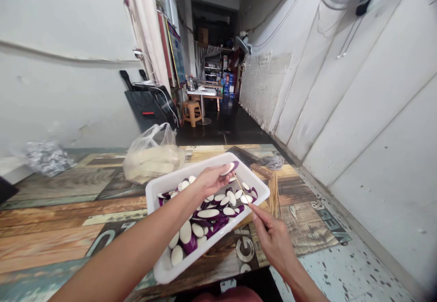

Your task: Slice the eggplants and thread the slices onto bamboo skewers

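Observation:
My left hand (pixel 215 180) pinches a slice of eggplant (pixel 229 168), white inside with purple skin, above the far side of a white plastic tub (pixel 157 265). Many more cut eggplant pieces (pixel 209 213) lie heaped in the tub. In my right hand (pixel 269 231), at the tub's right edge, is a thin wooden skewer (pixel 241 185). Its far end reaches up to the slice in my left hand; whether the tip is inside the slice I cannot tell. To the right of the tub lies a bundle of skewers (pixel 273 196).
A cleaver (pixel 261 170) with a wooden handle rests behind the tub, beside a crumpled grey plastic bag (pixel 273 161). Behind and left stands a clear bag of pale food (pixel 152 161). Silvery crumpled packaging (pixel 48 157) sits at the table's left. A white wall (pixel 368 129) runs along the right.

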The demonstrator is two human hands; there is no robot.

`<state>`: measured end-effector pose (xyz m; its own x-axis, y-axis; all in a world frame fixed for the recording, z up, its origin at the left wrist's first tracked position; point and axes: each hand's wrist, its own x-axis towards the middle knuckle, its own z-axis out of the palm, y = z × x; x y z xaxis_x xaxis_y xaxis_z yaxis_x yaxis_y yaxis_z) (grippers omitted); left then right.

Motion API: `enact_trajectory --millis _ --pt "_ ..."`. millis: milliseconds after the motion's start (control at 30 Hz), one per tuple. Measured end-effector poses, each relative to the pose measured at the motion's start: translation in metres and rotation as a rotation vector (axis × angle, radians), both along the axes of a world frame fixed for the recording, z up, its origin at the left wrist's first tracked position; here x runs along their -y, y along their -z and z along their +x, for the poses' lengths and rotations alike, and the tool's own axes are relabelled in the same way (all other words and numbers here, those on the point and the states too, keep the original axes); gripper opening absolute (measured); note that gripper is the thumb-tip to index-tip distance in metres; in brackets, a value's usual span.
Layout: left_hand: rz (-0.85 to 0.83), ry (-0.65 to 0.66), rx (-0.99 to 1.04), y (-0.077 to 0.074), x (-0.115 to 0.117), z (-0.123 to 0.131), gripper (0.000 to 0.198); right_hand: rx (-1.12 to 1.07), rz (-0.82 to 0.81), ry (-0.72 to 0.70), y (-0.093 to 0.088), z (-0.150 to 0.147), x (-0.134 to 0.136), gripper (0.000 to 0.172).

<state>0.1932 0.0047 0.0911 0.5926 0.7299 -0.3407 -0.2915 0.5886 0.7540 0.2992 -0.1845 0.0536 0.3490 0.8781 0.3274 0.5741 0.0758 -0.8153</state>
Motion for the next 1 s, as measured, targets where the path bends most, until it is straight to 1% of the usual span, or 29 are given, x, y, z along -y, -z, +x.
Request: enact_trajectory --millis 133,300,500,700,800,900,1000 --pt "-0.040 0.020 0.011 -0.004 0.002 0.000 0.005 0.002 0.005 0.013 -0.001 -0.001 -0.001 0.032" --pt "-0.083 0.036 0.042 -0.004 0.001 -0.001 0.006 0.016 -0.020 0.015 -0.001 -0.002 0.000 0.033" --pt "0.028 0.052 0.024 -0.001 0.001 0.000 0.005 0.023 -0.005 0.006 -0.003 -0.002 0.000 0.034" --pt "-0.019 0.097 0.038 0.000 0.003 0.001 0.003 0.004 0.005 0.025 -0.005 -0.003 0.000 0.033" --pt "-0.023 0.119 0.048 -0.003 0.007 0.001 0.003 -0.008 0.014 0.037 -0.005 -0.004 0.000 0.033" --pt "0.009 0.161 0.024 -0.007 0.014 0.001 0.002 -0.023 0.024 0.044 -0.006 -0.006 0.000 0.033" --pt "0.052 0.180 -0.007 -0.010 0.021 0.001 0.007 -0.059 0.050 0.043 -0.006 -0.007 -0.001 0.032"
